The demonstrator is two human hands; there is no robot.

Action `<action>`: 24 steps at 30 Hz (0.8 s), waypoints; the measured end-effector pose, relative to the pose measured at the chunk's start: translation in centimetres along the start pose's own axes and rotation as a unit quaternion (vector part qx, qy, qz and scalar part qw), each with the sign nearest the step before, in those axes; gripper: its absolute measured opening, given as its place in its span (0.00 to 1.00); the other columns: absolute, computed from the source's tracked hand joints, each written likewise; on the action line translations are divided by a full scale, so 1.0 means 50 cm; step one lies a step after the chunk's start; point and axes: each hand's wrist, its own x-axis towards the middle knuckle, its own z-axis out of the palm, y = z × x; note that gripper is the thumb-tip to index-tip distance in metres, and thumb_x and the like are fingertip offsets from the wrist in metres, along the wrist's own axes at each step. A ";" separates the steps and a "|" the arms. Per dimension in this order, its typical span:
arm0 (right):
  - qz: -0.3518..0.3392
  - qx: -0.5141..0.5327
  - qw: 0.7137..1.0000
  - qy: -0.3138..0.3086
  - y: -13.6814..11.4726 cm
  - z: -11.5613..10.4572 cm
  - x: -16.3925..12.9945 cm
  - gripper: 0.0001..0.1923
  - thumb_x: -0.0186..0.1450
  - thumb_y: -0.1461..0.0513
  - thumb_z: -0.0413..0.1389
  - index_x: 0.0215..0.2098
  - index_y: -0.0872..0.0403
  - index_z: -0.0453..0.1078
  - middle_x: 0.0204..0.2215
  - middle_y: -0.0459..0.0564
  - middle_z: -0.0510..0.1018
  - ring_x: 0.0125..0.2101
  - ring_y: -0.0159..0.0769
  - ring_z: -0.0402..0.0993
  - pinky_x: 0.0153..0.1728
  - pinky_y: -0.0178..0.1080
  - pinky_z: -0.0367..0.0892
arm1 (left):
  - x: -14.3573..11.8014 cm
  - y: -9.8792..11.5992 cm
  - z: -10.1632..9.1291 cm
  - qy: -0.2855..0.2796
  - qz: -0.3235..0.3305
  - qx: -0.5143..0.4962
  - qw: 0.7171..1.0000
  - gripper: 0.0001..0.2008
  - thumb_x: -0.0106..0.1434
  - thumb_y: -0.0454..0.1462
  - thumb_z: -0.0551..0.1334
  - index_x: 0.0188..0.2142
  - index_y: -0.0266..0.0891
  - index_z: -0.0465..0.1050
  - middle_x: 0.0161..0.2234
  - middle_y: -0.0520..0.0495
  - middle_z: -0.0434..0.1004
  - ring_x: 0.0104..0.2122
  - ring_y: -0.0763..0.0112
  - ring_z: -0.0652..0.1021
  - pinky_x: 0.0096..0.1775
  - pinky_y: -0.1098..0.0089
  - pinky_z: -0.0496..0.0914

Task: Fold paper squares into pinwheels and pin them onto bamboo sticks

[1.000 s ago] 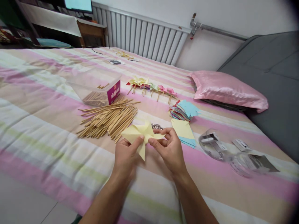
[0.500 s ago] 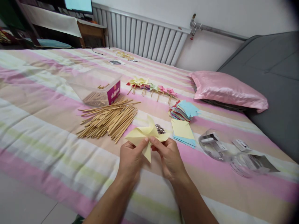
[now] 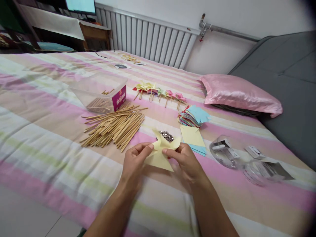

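A pale yellow paper pinwheel, partly folded, is held low over the bed between both hands. My left hand pinches its left side, thumb on top near the centre. On the right side, my right hand grips the paper with its thumb close to the middle. The fingers beneath the paper are hidden. Just beyond lies a small heap of shiny metal fasteners. Left of the hands is a large pile of thin wooden sticks. Yellow and blue paper squares lie to the right.
Finished pinwheels lie in a row farther back. A clear plastic box with sticks stands behind the pile. Coloured cut paper, clear round containers and a pink pillow are on the right of the striped bedspread.
The hands have moved slightly apart. The paper's lower flap, a narrow point before, now spreads wide between them, and more of the metal heap shows.
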 end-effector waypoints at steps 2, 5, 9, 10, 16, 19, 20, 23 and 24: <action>0.019 -0.037 0.998 -0.043 -0.007 -0.014 -0.001 0.06 0.53 0.62 0.62 0.26 0.57 0.74 0.23 0.44 0.76 0.24 0.30 0.69 0.29 0.32 0.64 | 0.002 0.004 -0.004 -0.013 -0.006 0.040 0.999 0.11 0.48 0.39 0.69 0.30 0.34 0.79 0.22 0.48 0.78 0.24 0.71 0.75 0.29 0.74 0.67; 0.034 -0.074 0.994 -0.079 -0.013 -0.026 -0.004 0.07 0.53 0.60 0.62 0.29 0.57 0.75 0.25 0.46 0.78 0.27 0.33 0.72 0.30 0.34 0.65 | 0.004 0.004 -0.005 -0.049 -0.045 0.096 0.993 0.11 0.45 0.38 0.70 0.28 0.34 0.80 0.22 0.47 0.78 0.23 0.71 0.74 0.27 0.75 0.65; 0.035 -0.111 0.990 -0.076 -0.013 -0.031 -0.005 0.07 0.53 0.61 0.62 0.28 0.57 0.74 0.24 0.45 0.77 0.24 0.31 0.70 0.26 0.32 0.63 | 0.004 -0.002 -0.006 -0.068 -0.061 0.115 0.989 0.10 0.42 0.36 0.71 0.26 0.35 0.79 0.23 0.47 0.79 0.22 0.73 0.73 0.26 0.75 0.64; 0.033 -0.123 0.989 -0.071 -0.012 -0.031 -0.005 0.07 0.53 0.61 0.62 0.28 0.57 0.74 0.23 0.45 0.76 0.23 0.30 0.69 0.25 0.31 0.62 | 0.004 -0.003 -0.006 -0.068 -0.061 0.115 0.989 0.09 0.42 0.36 0.71 0.25 0.35 0.79 0.23 0.47 0.78 0.22 0.73 0.73 0.26 0.75 0.64; 0.012 -0.195 0.980 -0.043 -0.009 -0.034 -0.001 0.06 0.51 0.63 0.63 0.25 0.58 0.73 0.20 0.44 0.75 0.20 0.28 0.66 0.20 0.30 0.58 | 0.006 -0.004 -0.005 -0.059 -0.055 0.111 0.991 0.07 0.42 0.36 0.70 0.23 0.35 0.77 0.20 0.49 0.76 0.20 0.75 0.71 0.24 0.75 0.61; 0.009 -0.196 0.980 -0.044 -0.010 -0.029 -0.002 0.06 0.52 0.62 0.62 0.26 0.58 0.73 0.22 0.45 0.76 0.21 0.29 0.68 0.21 0.30 0.60 | 0.005 -0.005 -0.003 -0.053 -0.059 0.106 0.991 0.06 0.41 0.35 0.70 0.21 0.35 0.76 0.19 0.51 0.74 0.19 0.76 0.70 0.23 0.76 0.60; 0.011 -0.189 0.981 -0.046 -0.011 -0.026 -0.002 0.07 0.53 0.61 0.62 0.26 0.58 0.73 0.23 0.46 0.77 0.22 0.30 0.69 0.22 0.31 0.62 | 0.005 -0.005 -0.002 -0.048 -0.065 0.103 0.991 0.07 0.41 0.35 0.70 0.21 0.34 0.76 0.18 0.51 0.74 0.19 0.76 0.70 0.23 0.76 0.60; 0.007 -0.160 0.985 -0.059 -0.013 -0.020 -0.002 0.10 0.55 0.58 0.62 0.32 0.57 0.73 0.28 0.49 0.78 0.29 0.35 0.74 0.30 0.35 0.67 | 0.005 -0.006 -0.003 -0.024 -0.076 0.081 0.994 0.08 0.42 0.35 0.70 0.22 0.34 0.75 0.19 0.50 0.75 0.19 0.75 0.71 0.23 0.76 0.61; -0.001 -0.156 0.986 -0.057 -0.014 -0.018 -0.002 0.12 0.54 0.58 0.62 0.34 0.56 0.73 0.30 0.50 0.78 0.30 0.36 0.74 0.32 0.36 0.68 | 0.006 -0.006 -0.004 -0.013 -0.077 0.069 0.995 0.08 0.42 0.36 0.70 0.22 0.33 0.75 0.19 0.49 0.75 0.19 0.75 0.71 0.23 0.76 0.61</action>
